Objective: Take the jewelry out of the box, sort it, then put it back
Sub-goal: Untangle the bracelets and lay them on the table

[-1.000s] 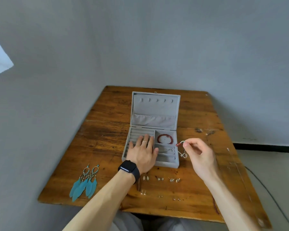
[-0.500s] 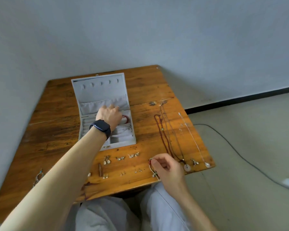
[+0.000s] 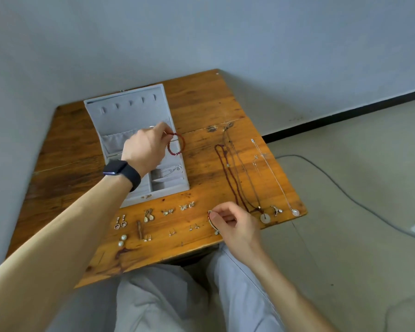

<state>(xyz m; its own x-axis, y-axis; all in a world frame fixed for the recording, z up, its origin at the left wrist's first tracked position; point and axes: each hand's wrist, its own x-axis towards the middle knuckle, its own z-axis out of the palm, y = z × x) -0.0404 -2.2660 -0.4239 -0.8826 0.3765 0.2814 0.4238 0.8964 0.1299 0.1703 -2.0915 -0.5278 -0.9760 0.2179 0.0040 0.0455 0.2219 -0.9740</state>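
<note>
Unloading step, I'd say. Counter (image 3: 201, 104) carries necklaces (image 3: 228, 171) on the right and earrings (image 3: 149, 215) in rows at the front. Grey jewelry box (image 3: 130, 111) is open, with a silver piece (image 3: 170, 170) inside. Left hand (image 3: 145, 149) pinches the red bead bracelet (image 3: 176, 144), a closed loop above the box's right edge. Right hand (image 3: 235, 224) pinches a small chain piece (image 3: 211, 221) at the counter's front. Next: lay the bracelet on bare wood, apart from the necklaces.
</note>
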